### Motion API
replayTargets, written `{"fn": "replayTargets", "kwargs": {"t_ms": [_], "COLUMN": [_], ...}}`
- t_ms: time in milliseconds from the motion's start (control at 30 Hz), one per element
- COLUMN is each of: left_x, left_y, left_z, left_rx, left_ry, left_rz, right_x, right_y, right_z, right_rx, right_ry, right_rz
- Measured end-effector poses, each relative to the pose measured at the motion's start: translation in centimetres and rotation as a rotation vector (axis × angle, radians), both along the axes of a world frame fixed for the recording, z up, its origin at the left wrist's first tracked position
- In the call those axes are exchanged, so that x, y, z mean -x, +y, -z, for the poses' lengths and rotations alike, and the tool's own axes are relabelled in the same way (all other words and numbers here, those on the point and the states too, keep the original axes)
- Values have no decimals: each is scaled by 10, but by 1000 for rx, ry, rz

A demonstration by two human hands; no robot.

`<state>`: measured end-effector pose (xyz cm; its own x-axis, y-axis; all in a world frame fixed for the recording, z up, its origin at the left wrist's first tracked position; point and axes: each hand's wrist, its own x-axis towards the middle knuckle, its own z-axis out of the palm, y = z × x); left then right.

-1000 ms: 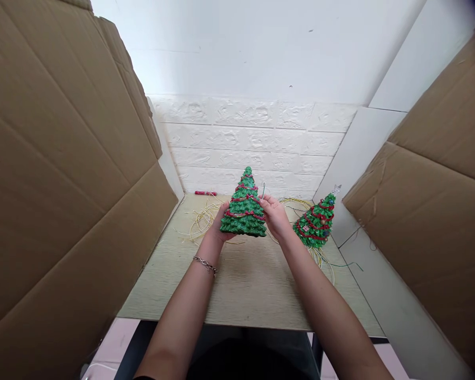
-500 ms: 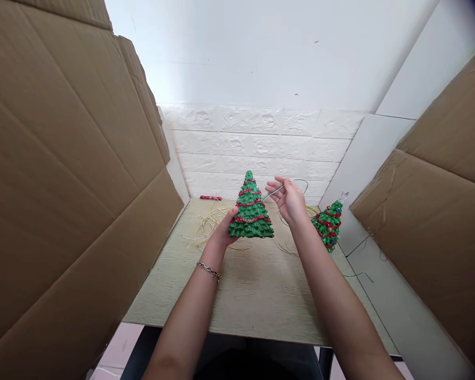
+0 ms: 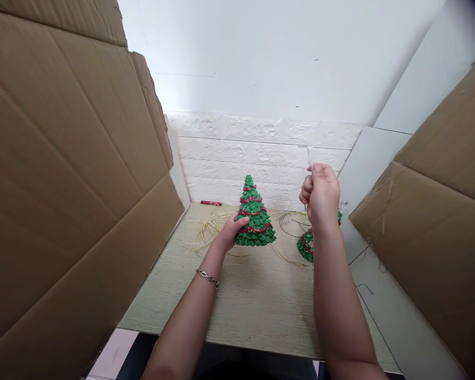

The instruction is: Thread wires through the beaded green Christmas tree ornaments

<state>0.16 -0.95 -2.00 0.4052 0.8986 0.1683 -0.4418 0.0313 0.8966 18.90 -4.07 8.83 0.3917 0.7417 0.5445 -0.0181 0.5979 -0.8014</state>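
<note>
In the head view, a small green Christmas tree figure [image 3: 255,211] with red garlands stands upright over the middle of the table. My left hand [image 3: 233,230] is closed round its lower left side, the thumb across its front. Up to the right, apart from the tree, my right hand [image 3: 320,190] is closed on a thin pale wire [image 3: 309,156] whose bent upper end sticks out above the fingers. Motion blurs part of this wire. Behind my right wrist stands a second decorated tree [image 3: 305,247], mostly hidden, with a clear star [image 3: 343,206] at its top.
Loose yellow and white wires [image 3: 208,232] lie tangled at the back left of the table [image 3: 257,316], with more wire loops [image 3: 291,224] at the back right. A red stick-like item [image 3: 211,202] lies against the brick-pattern wall. Cardboard panels [image 3: 63,158] flank both sides.
My right hand has moved up and right, away from the tree, with the wire now clear of it. My left thumb has shifted onto the tree's front. The view has tilted slightly.
</note>
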Motion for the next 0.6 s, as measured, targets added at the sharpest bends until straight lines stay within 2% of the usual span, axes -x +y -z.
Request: {"fn": "replayTargets", "kwargs": {"t_ms": [133, 233, 433, 600], "left_x": [-3, -5, -9, -10], "left_y": [2, 3, 4, 3], "left_z": [0, 0, 1, 3], "left_rx": [-96, -166, -231, -272], "left_ry": [123, 224, 315, 360], "left_rz": [-173, -299, -534, -662], "right_x": [8, 15, 21, 23], "right_y": [-13, -20, -20, -16], "right_z": [-2, -5, -5, -1], "right_rx": [68, 87, 86, 64], "right_ry": [-377, -558, -675, -733], "right_rz": [44, 98, 137, 217]}}
